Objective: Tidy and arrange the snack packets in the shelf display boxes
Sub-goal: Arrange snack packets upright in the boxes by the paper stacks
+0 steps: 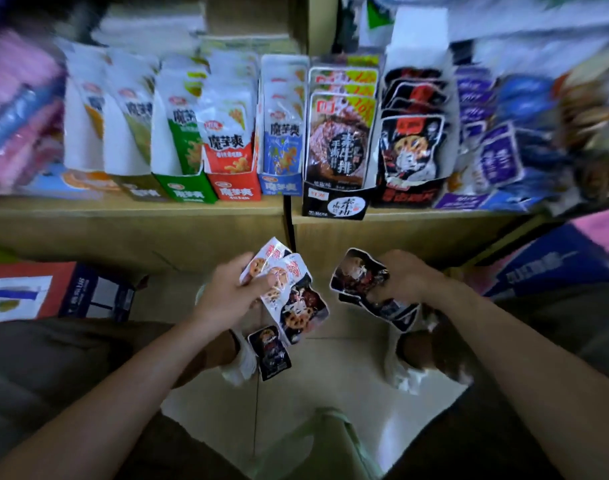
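while the shelf carries a row of full boxes, the left hand below it pinches a fan of white and black packets, the right hand curls round a black bunch just beside, and 1 loose packet sits under the fan, by a shoe.

Along the far shelf, pale tan wood, the boxes run by colour: a green box, then a red box, then a light blue box, all with white lettering. Next comes a black box with a white brush-stroke badge, and its steak packets are dark brown-black under yellow and red tops. Near centre are white packets with red lettering and tan pierced slices. Just right of them are black packets, edged in white. Below is the glossy cream tiled floor.
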